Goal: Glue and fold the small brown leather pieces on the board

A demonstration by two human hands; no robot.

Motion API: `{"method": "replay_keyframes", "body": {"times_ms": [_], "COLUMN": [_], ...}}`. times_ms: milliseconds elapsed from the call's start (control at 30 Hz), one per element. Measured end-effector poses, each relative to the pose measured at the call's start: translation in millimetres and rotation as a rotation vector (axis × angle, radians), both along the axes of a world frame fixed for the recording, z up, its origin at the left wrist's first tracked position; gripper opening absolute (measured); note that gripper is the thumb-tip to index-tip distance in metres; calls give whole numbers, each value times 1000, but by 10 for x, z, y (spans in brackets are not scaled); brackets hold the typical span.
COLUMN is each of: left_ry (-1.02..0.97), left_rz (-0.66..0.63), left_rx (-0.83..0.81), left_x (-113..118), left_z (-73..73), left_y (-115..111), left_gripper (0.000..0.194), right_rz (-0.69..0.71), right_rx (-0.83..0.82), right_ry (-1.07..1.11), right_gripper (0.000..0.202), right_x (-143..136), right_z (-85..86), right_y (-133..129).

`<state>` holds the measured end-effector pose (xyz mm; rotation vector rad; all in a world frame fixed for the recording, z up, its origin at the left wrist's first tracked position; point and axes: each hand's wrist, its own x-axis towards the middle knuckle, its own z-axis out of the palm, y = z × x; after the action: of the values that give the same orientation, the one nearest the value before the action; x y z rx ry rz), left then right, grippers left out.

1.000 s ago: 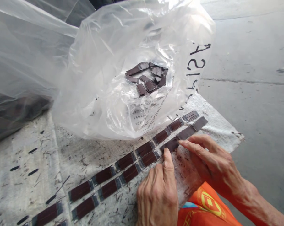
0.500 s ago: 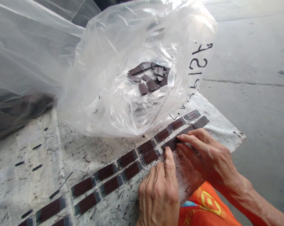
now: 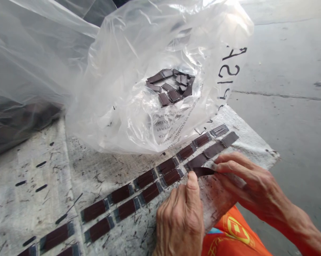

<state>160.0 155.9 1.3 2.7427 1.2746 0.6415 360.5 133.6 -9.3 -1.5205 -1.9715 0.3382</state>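
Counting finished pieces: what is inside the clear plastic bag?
Inside the clear plastic bag lies a loose heap of small dark rectangular pieces, about a dozen showing. Any pieces beneath the heap or behind the bag's folds are covered.

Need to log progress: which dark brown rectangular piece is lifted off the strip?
The curled dark brown piece pinched between right hand and left thumb; others lie flat.

Beyond the fingers, to their right, a grey concrete floor (image 3: 290, 117) with a thin crack lies in even daylight beside the scuffed, whitish surface (image 3: 77, 170).
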Motion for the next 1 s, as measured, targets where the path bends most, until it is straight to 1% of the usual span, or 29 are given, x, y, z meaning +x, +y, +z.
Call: {"method": "replay_keyframes", "body": {"times_ms": [100, 200, 300, 433, 500, 800, 1000], "left_ry": [45, 89, 150, 176, 176, 176, 179], "left_rz": [-26, -32, -19, -18, -24, -44, -52], "left_rx": [-36, -67, -65, -60, -64, -65, -51], "left_x": [-12, -11, -7, -8, -9, -27, -45], "left_z": [11, 17, 5, -15, -17, -22, -40], "left_y": [-15, -26, -37, -41, -38, -43, -39], "left_gripper": [42, 48, 52, 51, 51, 53, 51], "right_rz": [43, 56, 73, 189, 224, 232, 222], "right_rx": [-32, 4, 40, -23, -40, 18, 8], "right_ry": [57, 18, -47, -92, -117, -138, -141], "right_gripper": [16, 18, 17, 16, 15, 10, 10], "right_x": [113, 158, 128, 55, 33, 10, 0], "right_z": [25, 40, 42, 25, 19, 32, 6], "right_y": [-51, -60, -29, 11, 17, 17, 19]}}
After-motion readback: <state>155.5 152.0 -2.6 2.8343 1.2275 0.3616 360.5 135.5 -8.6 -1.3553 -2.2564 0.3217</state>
